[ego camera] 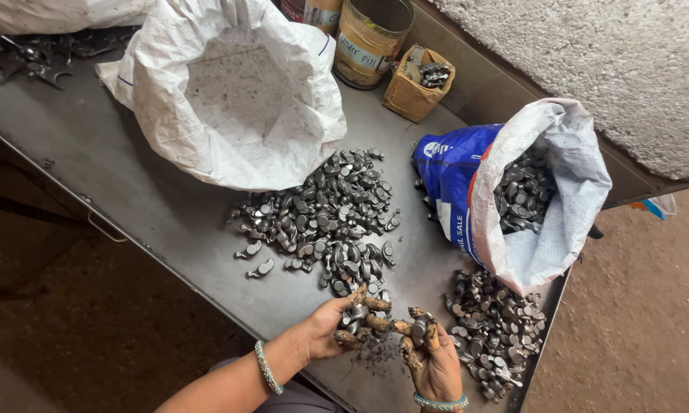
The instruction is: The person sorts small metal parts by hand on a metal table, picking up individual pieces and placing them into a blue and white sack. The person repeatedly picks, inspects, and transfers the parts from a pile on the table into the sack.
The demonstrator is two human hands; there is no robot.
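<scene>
metal table (153, 199) | on it: two sacks (237, 92), parts piles (321, 214), cardboard box (417, 84), tin (371, 38)

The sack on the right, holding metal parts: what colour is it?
The sack is blue outside, white inside where its mouth folds back; the head view shows it.

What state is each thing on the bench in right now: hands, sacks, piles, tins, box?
left hand: curled around several dark metal parts
right hand: gripping one metal part
white sack: open, nearly empty
blue-and-white sack: open, lying tilted, holding parts
middle pile: loose, spread on the metal table
right pile: loose, by the table edge
cardboard box: open, a few parts inside
tin: upright, lid off
</scene>
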